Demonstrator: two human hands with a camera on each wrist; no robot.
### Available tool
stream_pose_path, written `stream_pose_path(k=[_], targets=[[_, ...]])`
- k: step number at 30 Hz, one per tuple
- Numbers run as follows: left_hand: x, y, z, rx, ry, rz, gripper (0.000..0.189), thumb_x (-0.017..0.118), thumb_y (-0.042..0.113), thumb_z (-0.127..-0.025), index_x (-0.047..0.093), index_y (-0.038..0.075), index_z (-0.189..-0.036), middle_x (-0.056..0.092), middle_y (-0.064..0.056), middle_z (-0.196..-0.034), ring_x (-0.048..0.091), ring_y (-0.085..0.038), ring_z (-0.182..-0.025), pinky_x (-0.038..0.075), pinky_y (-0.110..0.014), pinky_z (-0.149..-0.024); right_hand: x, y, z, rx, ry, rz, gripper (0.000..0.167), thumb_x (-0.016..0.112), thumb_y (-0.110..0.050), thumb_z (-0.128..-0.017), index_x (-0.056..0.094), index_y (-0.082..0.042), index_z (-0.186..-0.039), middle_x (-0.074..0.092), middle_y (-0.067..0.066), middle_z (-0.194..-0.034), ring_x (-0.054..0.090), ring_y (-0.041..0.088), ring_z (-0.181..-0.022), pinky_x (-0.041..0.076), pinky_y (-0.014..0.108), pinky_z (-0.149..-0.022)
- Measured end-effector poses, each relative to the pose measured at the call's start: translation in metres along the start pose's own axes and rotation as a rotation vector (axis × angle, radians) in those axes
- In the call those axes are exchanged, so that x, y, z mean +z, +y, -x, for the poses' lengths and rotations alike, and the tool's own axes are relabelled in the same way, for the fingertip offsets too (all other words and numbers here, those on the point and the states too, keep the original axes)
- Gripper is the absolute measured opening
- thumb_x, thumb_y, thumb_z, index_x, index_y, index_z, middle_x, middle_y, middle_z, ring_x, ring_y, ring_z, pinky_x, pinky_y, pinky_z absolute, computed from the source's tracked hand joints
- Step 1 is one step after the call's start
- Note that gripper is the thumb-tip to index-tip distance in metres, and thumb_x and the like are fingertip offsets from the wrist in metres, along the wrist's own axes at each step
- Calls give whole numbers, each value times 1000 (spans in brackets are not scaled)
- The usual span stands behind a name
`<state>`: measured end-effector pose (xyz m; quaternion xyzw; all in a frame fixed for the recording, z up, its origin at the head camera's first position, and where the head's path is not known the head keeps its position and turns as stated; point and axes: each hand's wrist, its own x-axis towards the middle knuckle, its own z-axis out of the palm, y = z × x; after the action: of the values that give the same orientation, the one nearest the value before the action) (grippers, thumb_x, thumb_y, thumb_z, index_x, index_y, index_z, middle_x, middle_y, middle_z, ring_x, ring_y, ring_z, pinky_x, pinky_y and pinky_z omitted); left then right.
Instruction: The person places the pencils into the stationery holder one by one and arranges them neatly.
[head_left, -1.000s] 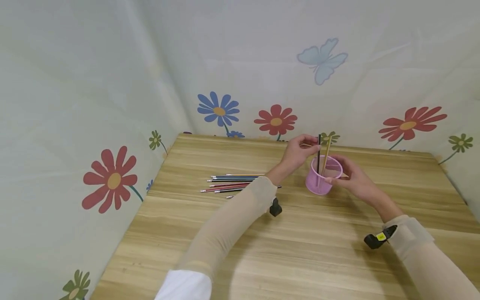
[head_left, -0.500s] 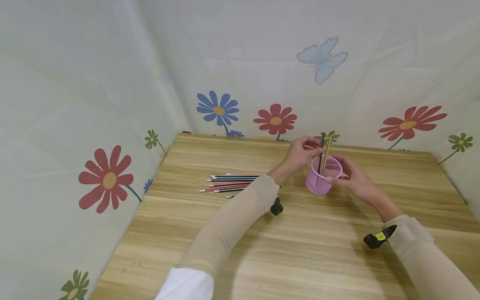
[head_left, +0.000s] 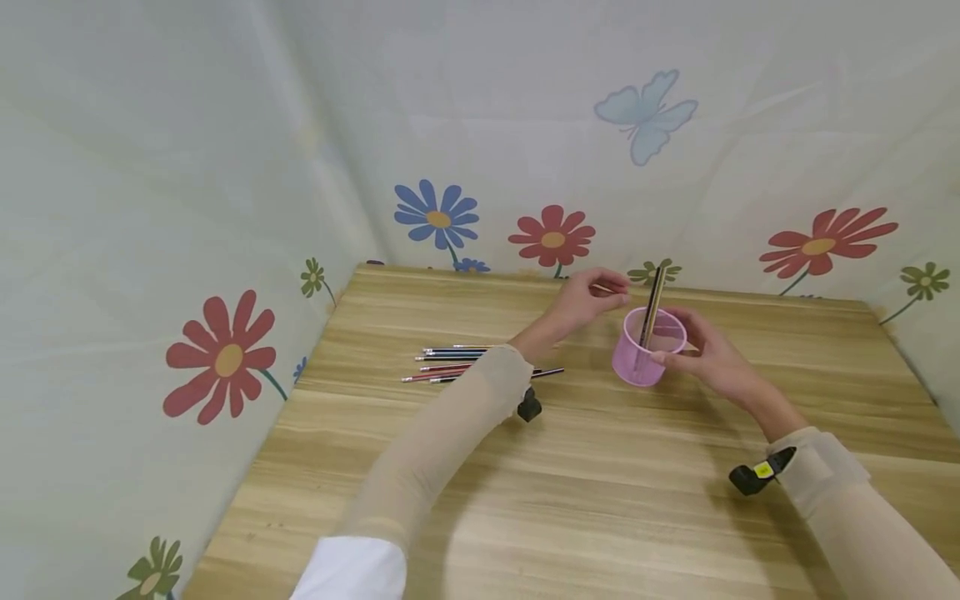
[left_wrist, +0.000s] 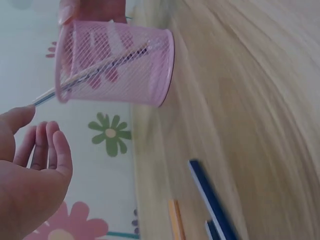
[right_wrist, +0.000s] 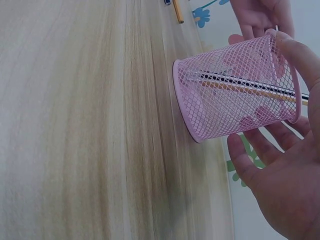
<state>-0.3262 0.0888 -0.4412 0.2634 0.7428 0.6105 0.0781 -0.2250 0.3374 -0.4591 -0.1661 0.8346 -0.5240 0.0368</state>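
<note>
A pink mesh cup (head_left: 637, 367) stands upright on a wooden table (head_left: 600, 500), near the far edge and to the right of that edge's middle. Inside it, a dark pencil (head_left: 653, 293) and a yellow pencil (head_left: 659, 293) lean close together, their upper ends rising well above the rim. The person's right hand (head_left: 712, 358) grips the cup from the right, thumb at the rim and fingers behind the mesh. The left hand (head_left: 585, 302) is just to the cup's left, near the pencils' upper ends; its fingers are loosely bent, the thumb is apart from them, and it holds nothing. Toward the table's left edge lies a loose row of pencils (head_left: 450, 367), in red, blue, black and yellow, their eraser ends pointing at that edge. The left arm's beige sleeve (head_left: 450, 433) passes over part of the row, hiding some of it, and a dark tip shows beyond the sleeve. A small black camera (head_left: 529, 406) is fixed at the left wrist, and another black device (head_left: 750, 478), with a yellow label, at the right. Beyond the far and left edges hangs a pale backdrop (head_left: 480, 108) printed with red, blue and green flowers and a light-blue butterfly (head_left: 648, 117).
</note>
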Motion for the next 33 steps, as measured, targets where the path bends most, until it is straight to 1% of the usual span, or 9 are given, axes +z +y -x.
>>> stream_pose_path(k=[2,5,9,11,17,20,25,31,33], targets=[[-10,1,4,10,-22,-27,29,79,15,-98,73,5,-124,75,-2,-110,70,-11,-100,57,-22,-88,0,1,0,-2,-1,2,77,75,-5,-98,31,2,-161,42,28,-157,38,49,-148,48,30,-109],[-24,1,8,6,-57,-58,31,80,18,-98,72,5,-125,74,-2,-110,69,-12,-100,56,-23,-89,-1,1,0,-8,-1,-6,76,75,-3,-98,31,3,-160,43,28,-156,38,49,-147,47,20,-104],[-42,-2,15,-19,-90,-91,36,80,21,-98,70,2,-127,72,-2,-112,68,-16,-102,56,-25,-91,0,0,-1,-9,2,-10,75,75,-4,-98,32,3,-160,44,27,-155,38,48,-147,47,17,-103],[-50,-4,19,-32,-99,-120,37,80,21,-98,69,1,-128,72,-3,-113,68,-16,-103,56,-27,-91,0,-1,-1,-7,3,-8,75,75,-5,-98,33,3,-160,44,27,-155,38,48,-147,47,19,-104],[-70,-17,30,-74,-122,-194,34,79,18,-98,70,0,-126,72,-4,-110,68,-18,-101,56,-28,-89,-1,-2,0,7,-3,5,75,75,-7,-99,32,1,-160,43,26,-156,37,47,-149,46,17,-103],[-78,-24,36,-98,-158,-222,30,80,16,-97,71,2,-123,72,-4,-109,69,-18,-100,57,-27,-88,-1,-1,0,11,-4,2,76,75,-7,-99,31,2,-161,43,27,-156,37,47,-148,47,21,-105],[-87,-32,45,-125,-219,-307,26,79,15,-98,72,3,-120,73,-6,-109,69,-18,-101,57,-27,-91,-2,-2,0,14,0,8,77,76,-8,-99,31,1,-161,43,25,-157,38,47,-148,48,28,-109],[-95,-41,53,-166,-239,-382,22,78,15,-99,72,5,-117,72,-7,-109,67,-19,-100,56,-28,-91,-1,-1,0,19,-7,17,77,76,-9,-99,31,0,-161,43,24,-157,37,45,-149,45,45,-114],[-96,-43,53,-172,-244,-397,21,78,17,-99,72,6,-116,72,-6,-109,67,-19,-99,56,-28,-90,-1,-1,0,26,-6,12,77,76,-9,-99,31,0,-161,44,24,-157,38,45,-149,44,48,-115]])
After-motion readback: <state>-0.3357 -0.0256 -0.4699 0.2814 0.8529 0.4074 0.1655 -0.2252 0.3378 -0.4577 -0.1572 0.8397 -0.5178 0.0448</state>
